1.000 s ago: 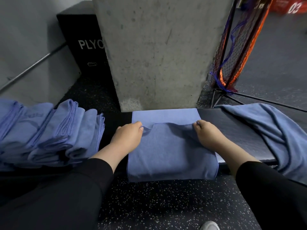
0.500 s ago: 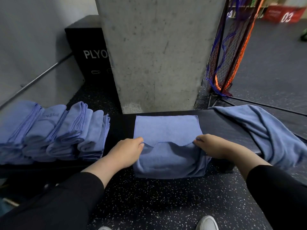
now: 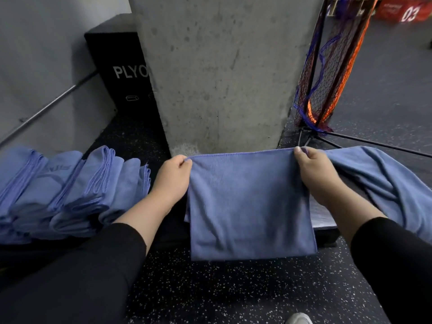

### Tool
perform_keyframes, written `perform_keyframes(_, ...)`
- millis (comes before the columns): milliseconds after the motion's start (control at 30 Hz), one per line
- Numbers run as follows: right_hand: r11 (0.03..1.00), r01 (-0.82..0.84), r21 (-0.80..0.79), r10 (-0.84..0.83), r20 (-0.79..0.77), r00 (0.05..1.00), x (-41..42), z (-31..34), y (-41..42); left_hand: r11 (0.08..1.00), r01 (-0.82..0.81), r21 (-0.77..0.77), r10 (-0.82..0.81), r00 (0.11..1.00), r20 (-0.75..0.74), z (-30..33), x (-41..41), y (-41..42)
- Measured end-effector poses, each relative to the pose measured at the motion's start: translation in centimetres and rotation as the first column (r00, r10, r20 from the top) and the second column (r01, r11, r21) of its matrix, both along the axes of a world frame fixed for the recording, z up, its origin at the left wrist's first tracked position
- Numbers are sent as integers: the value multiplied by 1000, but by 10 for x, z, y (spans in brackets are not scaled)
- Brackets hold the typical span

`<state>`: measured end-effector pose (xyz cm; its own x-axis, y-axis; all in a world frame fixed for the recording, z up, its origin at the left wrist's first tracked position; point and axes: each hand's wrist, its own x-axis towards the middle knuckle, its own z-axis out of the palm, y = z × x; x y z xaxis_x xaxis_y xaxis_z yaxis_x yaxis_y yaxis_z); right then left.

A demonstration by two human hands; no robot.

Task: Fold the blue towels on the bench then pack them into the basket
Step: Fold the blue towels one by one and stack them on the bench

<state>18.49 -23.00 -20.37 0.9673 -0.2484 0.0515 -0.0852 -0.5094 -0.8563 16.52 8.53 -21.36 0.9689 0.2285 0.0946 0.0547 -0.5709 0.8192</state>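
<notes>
- The blue towel [image 3: 250,206] in the middle lies over the black bench [image 3: 323,220], and its lower part hangs down over the near edge of the bench toward the speckled floor [image 3: 233,291].
- The left hand [image 3: 171,181] pinches the top left corner of this towel; the fingers are curled and the thumb presses on the hem.
- The right hand [image 3: 315,174] pinches the top right corner in the same way, with the fingertips on the hem.
- The two hands are apart, one at each corner, and the top edge of the towel is stretched almost straight between them.
- Both arms wear black sleeves [image 3: 112,265], and the wrists are bare.
- On the left side of the bench a row of folded blue towels [image 3: 70,190] stands close together; they lean against each other. The nearest one is just beside the left wrist.
- On the right an unfolded blue towel [image 3: 383,181] lies crumpled over the bench, and it passes behind the right hand. Whether it touches the held towel, one cannot tell.
- Behind the bench a grey concrete pillar [image 3: 222,73] stands.
- Left of the pillar there is a black box [image 3: 121,73] with white letters "PLYO"; the rest of the word is hidden by the pillar.
- Right of the pillar a folded net in orange and blue [image 3: 327,73] stands on thin black legs.
- At the bottom edge the tip of a white shoe [image 3: 299,319] shows.
</notes>
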Motion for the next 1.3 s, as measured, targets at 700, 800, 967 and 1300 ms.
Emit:
perform_keyframes(700, 808, -44, -588, -7, -84, 996, 68, -71, -2, 800, 6, 600, 78, 990, -114, -57, 76, -3)
perform_keyframes(800, 775, -77, -627, 17, -101, 995, 63, -75, -1, 712, 74, 698, -30, 997, -75, -69, 75, -7)
perform_keyframes(967, 740, -229, -632, 125, -205, 971, 67, -66, -8, 684, 197, 702, -172, 979, -107, -71, 79, -6)
perform_keyframes(1300, 785, -228, -576, 147, -185, 972, 53, -38, -14, 672, 325, 665, -158, 941, -300, -44, 59, 0)
